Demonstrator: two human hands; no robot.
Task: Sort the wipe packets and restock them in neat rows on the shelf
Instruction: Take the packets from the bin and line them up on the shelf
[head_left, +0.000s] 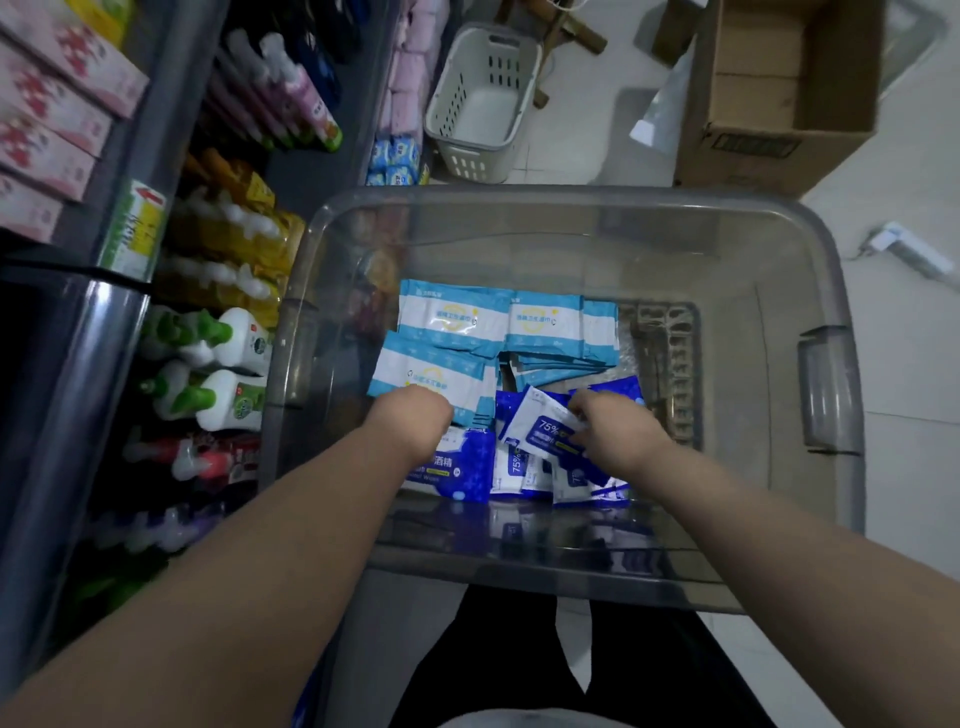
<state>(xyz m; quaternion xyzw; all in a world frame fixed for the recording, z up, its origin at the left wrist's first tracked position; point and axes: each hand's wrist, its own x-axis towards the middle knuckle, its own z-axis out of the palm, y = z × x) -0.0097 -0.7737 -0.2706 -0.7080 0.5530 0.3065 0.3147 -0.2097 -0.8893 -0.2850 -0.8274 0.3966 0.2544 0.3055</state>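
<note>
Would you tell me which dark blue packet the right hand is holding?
The tilted packet marked 75%, lying atop the other dark blue ones; the right hand pinches its edge.

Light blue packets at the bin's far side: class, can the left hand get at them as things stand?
Probably yes: the left hand is inside the open bin, and nothing covers the light blue packets.

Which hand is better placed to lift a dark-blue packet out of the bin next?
The right hand: it pinches a dark-blue packet. The left hand sits by the light-blue packets, its fingers hidden.
</note>
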